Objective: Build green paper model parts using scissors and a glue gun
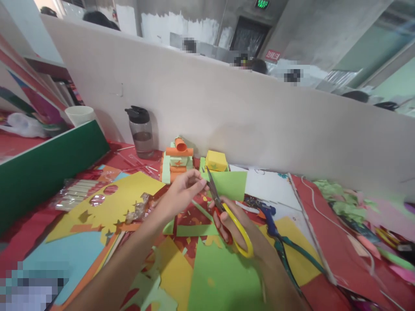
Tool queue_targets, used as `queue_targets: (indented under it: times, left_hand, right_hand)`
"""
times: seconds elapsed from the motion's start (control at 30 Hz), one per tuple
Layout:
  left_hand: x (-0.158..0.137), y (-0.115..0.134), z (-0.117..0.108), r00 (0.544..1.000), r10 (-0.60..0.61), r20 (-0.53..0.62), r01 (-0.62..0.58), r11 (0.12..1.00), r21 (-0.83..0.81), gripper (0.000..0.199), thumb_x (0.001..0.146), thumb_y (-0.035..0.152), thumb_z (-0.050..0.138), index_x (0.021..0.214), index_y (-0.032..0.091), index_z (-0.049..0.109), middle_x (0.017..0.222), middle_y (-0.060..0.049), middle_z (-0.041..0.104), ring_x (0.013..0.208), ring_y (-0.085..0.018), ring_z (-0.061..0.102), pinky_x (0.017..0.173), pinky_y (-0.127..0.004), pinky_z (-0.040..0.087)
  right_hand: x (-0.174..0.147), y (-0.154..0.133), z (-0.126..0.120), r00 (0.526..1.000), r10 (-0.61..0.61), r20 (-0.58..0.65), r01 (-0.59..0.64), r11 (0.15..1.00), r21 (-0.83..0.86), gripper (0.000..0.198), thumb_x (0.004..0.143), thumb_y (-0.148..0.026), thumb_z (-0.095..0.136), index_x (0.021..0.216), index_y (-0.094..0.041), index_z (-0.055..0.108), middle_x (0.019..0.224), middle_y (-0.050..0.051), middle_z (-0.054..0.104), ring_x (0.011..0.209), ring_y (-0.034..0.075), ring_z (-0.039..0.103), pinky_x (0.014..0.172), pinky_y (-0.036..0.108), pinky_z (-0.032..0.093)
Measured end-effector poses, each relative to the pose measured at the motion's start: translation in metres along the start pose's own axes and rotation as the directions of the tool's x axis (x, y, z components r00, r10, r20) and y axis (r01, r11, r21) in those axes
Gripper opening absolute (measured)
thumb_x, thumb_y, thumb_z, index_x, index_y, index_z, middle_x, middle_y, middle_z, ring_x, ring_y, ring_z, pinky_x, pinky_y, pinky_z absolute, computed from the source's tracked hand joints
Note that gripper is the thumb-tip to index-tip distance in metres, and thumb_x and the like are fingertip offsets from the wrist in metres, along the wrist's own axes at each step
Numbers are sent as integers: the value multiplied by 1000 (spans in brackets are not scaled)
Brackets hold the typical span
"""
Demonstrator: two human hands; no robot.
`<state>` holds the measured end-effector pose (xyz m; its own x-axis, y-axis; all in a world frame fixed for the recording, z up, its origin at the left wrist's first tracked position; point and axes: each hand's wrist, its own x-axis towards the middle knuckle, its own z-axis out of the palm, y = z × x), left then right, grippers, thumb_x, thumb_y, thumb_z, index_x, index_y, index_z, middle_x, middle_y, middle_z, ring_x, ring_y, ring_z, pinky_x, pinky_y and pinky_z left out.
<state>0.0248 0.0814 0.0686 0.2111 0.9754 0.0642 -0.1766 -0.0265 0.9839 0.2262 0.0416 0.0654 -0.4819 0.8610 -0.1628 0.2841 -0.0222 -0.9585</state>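
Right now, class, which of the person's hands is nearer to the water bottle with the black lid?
Left. The left hand is in front of and to the right of the water bottle; the right hand, gripping the scissors, is farther right.

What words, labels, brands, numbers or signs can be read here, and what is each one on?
"EXIT": on the lit green sign at the top; the characters above it are too blurred.
Red sign: characters too blurred to read.
Scissors and bottle: no lettering can be made out.
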Motion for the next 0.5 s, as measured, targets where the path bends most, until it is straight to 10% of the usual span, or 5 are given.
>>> queue_targets:
  times: [0.5]
  left_hand:
    - [2, -3, 12, 989, -21, -143, -5, 984, -180, 29, 79, 41, 71, 78, 19, 54, 74, 2, 63, 69, -11, 60, 68, -22, 45]
  right_hand:
    - [-5, -14, -8, 998, -56, 24, 59, 988, -142, 49, 95, -66, 45, 116, -22, 51, 66, -4, 50, 52, 11, 46, 50, 24, 39]
